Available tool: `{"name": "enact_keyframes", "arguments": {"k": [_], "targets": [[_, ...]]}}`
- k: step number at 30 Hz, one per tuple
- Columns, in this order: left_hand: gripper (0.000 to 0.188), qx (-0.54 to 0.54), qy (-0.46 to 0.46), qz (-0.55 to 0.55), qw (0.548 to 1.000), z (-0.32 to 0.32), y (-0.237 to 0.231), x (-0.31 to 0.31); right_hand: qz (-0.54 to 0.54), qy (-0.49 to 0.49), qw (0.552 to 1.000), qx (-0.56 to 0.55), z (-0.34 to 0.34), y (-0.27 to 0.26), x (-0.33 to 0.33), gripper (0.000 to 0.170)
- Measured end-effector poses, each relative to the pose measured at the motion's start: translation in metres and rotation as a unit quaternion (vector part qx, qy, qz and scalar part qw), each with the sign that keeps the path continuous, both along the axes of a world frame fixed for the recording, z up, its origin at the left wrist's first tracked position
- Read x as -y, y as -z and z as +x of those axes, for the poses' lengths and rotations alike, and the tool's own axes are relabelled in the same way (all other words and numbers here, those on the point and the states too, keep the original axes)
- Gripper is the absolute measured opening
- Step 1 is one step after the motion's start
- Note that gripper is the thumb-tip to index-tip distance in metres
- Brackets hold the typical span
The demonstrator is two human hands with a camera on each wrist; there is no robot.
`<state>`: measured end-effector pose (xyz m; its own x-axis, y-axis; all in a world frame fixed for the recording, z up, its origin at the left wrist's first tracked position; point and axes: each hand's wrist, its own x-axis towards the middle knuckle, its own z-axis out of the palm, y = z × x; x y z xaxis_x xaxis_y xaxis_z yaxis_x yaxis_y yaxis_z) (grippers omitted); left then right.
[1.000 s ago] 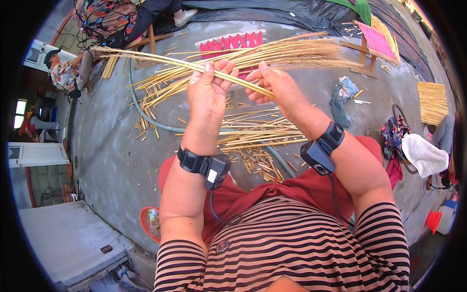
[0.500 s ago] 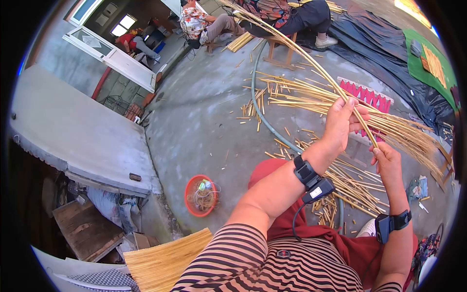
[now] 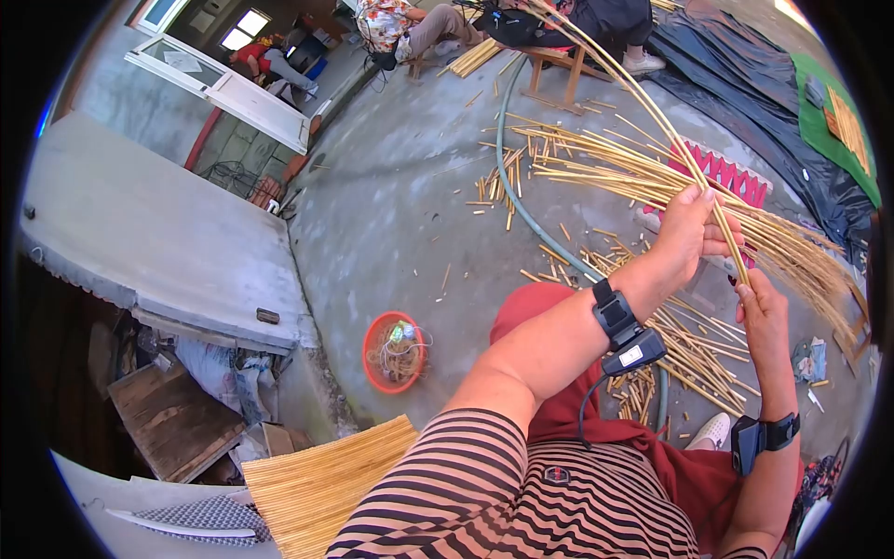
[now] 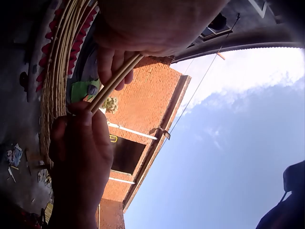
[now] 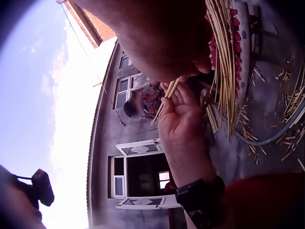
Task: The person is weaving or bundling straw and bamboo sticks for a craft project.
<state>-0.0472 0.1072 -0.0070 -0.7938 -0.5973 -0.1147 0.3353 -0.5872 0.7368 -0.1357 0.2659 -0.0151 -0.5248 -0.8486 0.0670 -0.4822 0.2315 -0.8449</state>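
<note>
In the head view, my left hand (image 3: 687,231) holds a few long, thin stalks (image 3: 689,160) between thumb and fingers. My right hand (image 3: 765,315) pinches their lower end, just below and right of the left. The stalks slant up and away to the left, bending slightly. The left wrist view shows the right hand (image 4: 82,152) gripping the stalk end (image 4: 113,83). In the right wrist view, the left thumb and fingers (image 5: 177,98) are around the stalks; the right fingertips are partly hidden. Beyond the hands, a bundle of stalks (image 3: 792,240) with feathery ends lies across a pink-strapped stand (image 3: 717,170).
Cut pieces and more stalks (image 3: 700,361) lie on the concrete near my knees. A hose (image 3: 531,216) curves across the ground. To the left are a red basin (image 3: 370,374), a woven stalk mat (image 3: 326,480) and a grey slab (image 3: 158,224). Seated people are at the top.
The head view has swung left, bringing the basin and mat into sight. The held stalks now slope more steeply, and my left thumb lies over them where its palm faced up earlier.
</note>
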Motion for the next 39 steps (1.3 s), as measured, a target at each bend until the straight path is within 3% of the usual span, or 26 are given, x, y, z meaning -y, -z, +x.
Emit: {"name": "enact_keyframes", "arguments": {"k": [3, 5, 8, 10, 11, 12, 14, 19, 24, 27, 31, 34, 39], "targets": [[0.019, 0.055, -0.099, -0.050, 0.992, -0.006, 0.005, 0.006, 0.012, 0.019, 0.981, -0.194, -0.006, 0.001, -0.005, 0.004], [0.018, 0.043, -0.068, -0.028, 0.996, -0.003, 0.008, 0.016, -0.031, 0.028, 0.952, -0.302, -0.001, -0.002, -0.004, 0.005], [0.018, 0.024, -0.049, -0.029, 0.998, 0.001, 0.006, 0.021, -0.005, 0.016, 0.963, -0.267, 0.009, -0.002, -0.004, 0.007], [0.018, 0.008, -0.021, -0.029, 0.999, 0.002, 0.006, 0.021, 0.079, -0.019, 0.988, -0.131, 0.007, -0.005, -0.005, 0.011], [0.018, 0.004, -0.003, -0.035, 0.999, 0.003, 0.003, 0.020, 0.065, -0.041, 0.997, -0.012, 0.005, 0.000, -0.005, 0.015], [0.018, -0.003, 0.018, -0.039, 0.999, 0.004, 0.000, 0.021, 0.046, -0.054, 0.992, 0.106, 0.000, 0.002, -0.006, 0.018], [0.019, -0.032, 0.062, -0.056, 0.996, 0.006, -0.003, 0.022, 0.066, -0.050, 0.937, 0.339, 0.002, -0.016, -0.007, 0.024], [0.018, 0.006, 0.133, -0.058, 0.989, 0.007, -0.011, 0.019, 0.076, -0.093, 0.913, 0.389, 0.001, -0.010, -0.008, 0.024], [0.015, 0.064, 0.132, -0.165, 0.975, 0.006, -0.014, 0.019, 0.112, -0.076, 0.936, 0.325, 0.005, -0.010, -0.006, 0.021], [0.017, 0.111, 0.140, -0.195, 0.964, 0.008, -0.022, 0.020, 0.066, -0.059, 0.951, 0.295, 0.008, 0.001, -0.004, 0.018], [0.014, 0.053, -0.024, -0.073, 0.996, 0.011, -0.024, 0.032, 0.074, -0.039, 0.976, 0.199, 0.007, 0.004, -0.005, 0.015], [0.011, -0.007, -0.103, -0.071, 0.992, 0.019, -0.017, 0.054, 0.056, -0.053, 0.990, 0.117, 0.013, 0.011, -0.009, 0.013], [0.008, -0.003, -0.049, -0.141, 0.989, 0.025, -0.023, 0.055, 0.063, -0.048, 0.995, 0.054, 0.020, 0.003, -0.015, 0.010]]}}
